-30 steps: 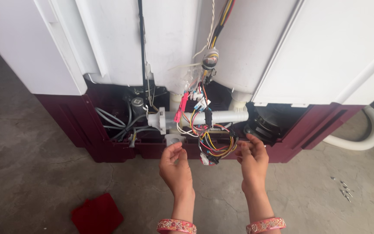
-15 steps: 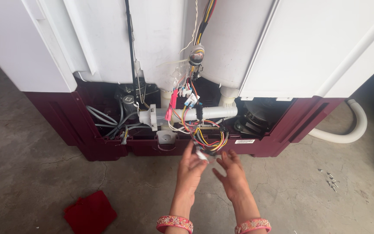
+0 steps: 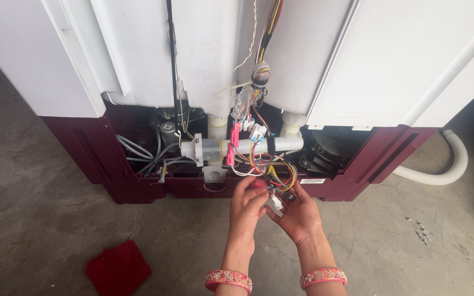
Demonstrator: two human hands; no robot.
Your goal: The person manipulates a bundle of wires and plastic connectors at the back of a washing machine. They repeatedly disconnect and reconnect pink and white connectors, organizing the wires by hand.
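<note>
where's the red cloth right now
In the head view the red cloth lies on the concrete floor at lower left, left of the left hand and in front of the machine's maroon base.
</note>
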